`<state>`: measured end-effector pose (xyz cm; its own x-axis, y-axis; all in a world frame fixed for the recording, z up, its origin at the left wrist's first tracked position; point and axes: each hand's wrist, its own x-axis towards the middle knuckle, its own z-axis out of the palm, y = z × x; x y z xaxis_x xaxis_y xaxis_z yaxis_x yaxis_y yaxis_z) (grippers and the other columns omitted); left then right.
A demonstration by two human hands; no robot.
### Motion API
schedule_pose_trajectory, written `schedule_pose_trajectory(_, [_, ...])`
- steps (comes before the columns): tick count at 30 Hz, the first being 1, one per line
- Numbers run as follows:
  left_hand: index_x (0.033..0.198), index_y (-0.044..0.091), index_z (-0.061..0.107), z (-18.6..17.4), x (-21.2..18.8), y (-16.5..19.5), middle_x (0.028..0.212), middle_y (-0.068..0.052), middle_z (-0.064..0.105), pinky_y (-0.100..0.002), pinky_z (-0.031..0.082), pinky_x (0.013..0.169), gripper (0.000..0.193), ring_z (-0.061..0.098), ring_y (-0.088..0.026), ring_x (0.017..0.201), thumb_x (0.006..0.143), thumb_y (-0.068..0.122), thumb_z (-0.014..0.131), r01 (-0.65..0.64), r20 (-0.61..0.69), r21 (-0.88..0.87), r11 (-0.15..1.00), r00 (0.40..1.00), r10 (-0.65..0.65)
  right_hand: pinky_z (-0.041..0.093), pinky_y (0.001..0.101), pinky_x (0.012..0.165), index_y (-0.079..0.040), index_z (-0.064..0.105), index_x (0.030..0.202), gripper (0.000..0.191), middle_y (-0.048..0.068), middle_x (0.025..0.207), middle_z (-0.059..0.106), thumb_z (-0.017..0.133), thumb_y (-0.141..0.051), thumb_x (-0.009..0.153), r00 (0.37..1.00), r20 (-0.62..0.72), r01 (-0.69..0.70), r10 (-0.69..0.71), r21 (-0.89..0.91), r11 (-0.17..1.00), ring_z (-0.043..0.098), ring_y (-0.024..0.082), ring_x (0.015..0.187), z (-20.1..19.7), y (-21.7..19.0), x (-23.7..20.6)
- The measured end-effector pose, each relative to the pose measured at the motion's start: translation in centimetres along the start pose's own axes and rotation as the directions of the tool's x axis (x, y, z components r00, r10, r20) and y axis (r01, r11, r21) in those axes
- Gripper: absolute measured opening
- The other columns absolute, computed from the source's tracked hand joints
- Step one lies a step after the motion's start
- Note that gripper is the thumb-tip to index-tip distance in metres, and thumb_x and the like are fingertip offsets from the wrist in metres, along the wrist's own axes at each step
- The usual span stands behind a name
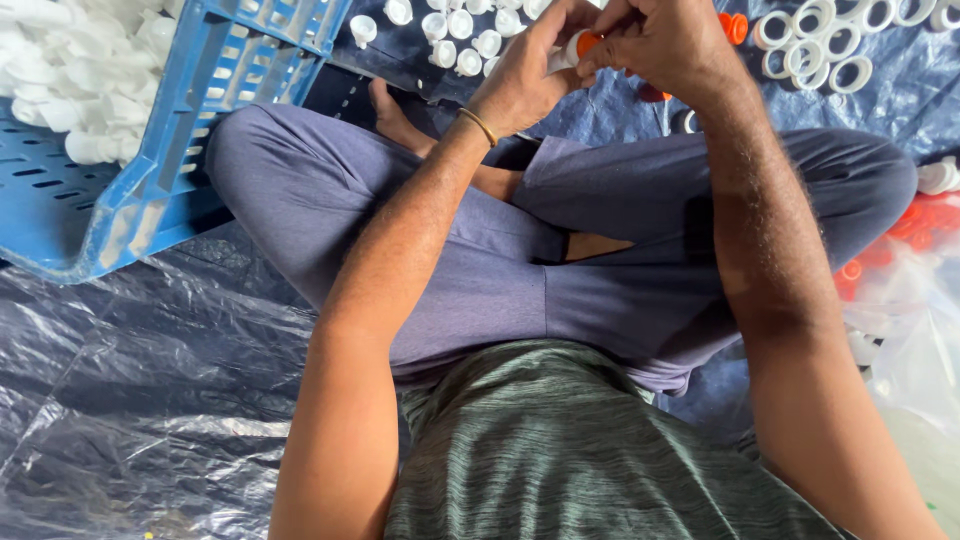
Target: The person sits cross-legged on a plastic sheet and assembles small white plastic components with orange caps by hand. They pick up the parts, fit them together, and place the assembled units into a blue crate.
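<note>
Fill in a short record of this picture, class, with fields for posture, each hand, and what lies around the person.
Posture: seated cross-legged on a dark plastic sheet
Left hand: grips a small white piece with an orange cap
Right hand: fingers pinch the same orange cap
Left side: blue crate holding white plastic pieces
Ahead: white caps and white rings on the sheet
Right side: orange parts

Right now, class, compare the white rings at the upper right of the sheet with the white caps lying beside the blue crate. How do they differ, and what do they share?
The white rings are open in the middle, so the dark sheet shows through; the white caps are closed, solid pieces. The rings look wider and flatter; the caps smaller and knob-like. The rings lie right of the hands, the caps left, near the blue crate. Both are white, loose and spread on the blue plastic sheet.
</note>
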<state>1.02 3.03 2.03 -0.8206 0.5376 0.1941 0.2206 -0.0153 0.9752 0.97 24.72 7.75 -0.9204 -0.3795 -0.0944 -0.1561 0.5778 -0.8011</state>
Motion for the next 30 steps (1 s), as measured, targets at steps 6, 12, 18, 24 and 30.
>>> schedule_pose_trajectory(6, [0.135, 0.006, 0.053, 0.0, -0.3, -0.3, 0.124, -0.008, 0.07, -0.035, 0.061, 0.1, 0.046, 0.072, -0.022, 0.118, 0.099, 0.012, 0.081, 0.053, -0.003, 0.002, 0.999, 0.999, -0.053, 0.065, 0.0254, 0.08, 0.004, 0.068, 0.104, 0.018, 0.011, 0.102, 0.074, 0.085, -0.001, 0.099, 0.982, -0.038, 0.188, -0.184, 0.137, 0.973, 0.076, 0.015, 0.096, 0.6, 1.4, 0.3])
schedule_pose_trajectory(12, [0.135, 0.007, 0.054, -0.4, -0.1, -0.3, 0.124, -0.007, 0.067, -0.036, 0.056, 0.106, 0.05, 0.066, -0.022, 0.121, 0.094, 0.004, 0.082, -0.064, -0.075, -0.037, 0.997, 0.995, 0.061, 0.057, 0.0261, 0.078, 0.001, 0.075, 0.105, 0.011, 0.009, 0.096, 0.074, 0.085, -0.002, 0.1, 0.961, -0.049, 0.275, -0.273, 0.039, 0.961, 0.071, 0.013, 0.086, -0.6, 0.9, -0.1])
schedule_pose_trajectory(18, [0.132, 0.007, 0.056, -0.6, 0.1, -0.1, 0.122, -0.005, 0.069, -0.034, 0.055, 0.104, 0.044, 0.067, -0.018, 0.119, 0.094, -0.001, 0.077, -0.008, -0.076, -0.102, 0.995, 0.997, 0.0, 0.054, 0.0286, 0.075, -0.001, 0.078, 0.112, 0.013, 0.009, 0.104, 0.071, 0.083, -0.001, 0.099, 0.939, -0.097, 0.33, -0.331, -0.029, 0.944, 0.067, 0.016, 0.088, -0.7, -0.2, 0.5])
schedule_pose_trajectory(24, [0.122, 0.009, 0.059, -0.5, 0.2, -0.9, 0.116, -0.006, 0.07, -0.036, 0.058, 0.093, 0.04, 0.07, -0.02, 0.11, 0.088, 0.013, 0.08, 0.187, -0.12, 0.137, 0.973, 0.978, -0.172, 0.06, 0.0262, 0.073, 0.0, 0.073, 0.116, 0.007, 0.006, 0.098, 0.073, 0.074, 0.0, 0.109, 0.969, -0.205, 0.172, -0.134, 0.181, 0.968, 0.072, 0.014, 0.086, -0.7, 2.3, 0.8])
schedule_pose_trajectory(30, [0.098, 0.015, 0.069, 1.5, -2.4, -3.9, 0.09, -0.001, 0.074, -0.052, 0.046, 0.085, 0.022, 0.065, -0.029, 0.092, 0.081, 0.013, 0.083, -0.112, 0.078, 0.826, 0.553, 0.993, 0.085, 0.059, 0.0299, 0.071, -0.002, 0.072, 0.107, 0.013, 0.012, 0.088, 0.073, 0.067, -0.005, 0.118, 0.972, -0.229, 0.086, -0.052, 0.143, 0.986, 0.073, 0.016, 0.08, -1.1, 9.0, -0.3])
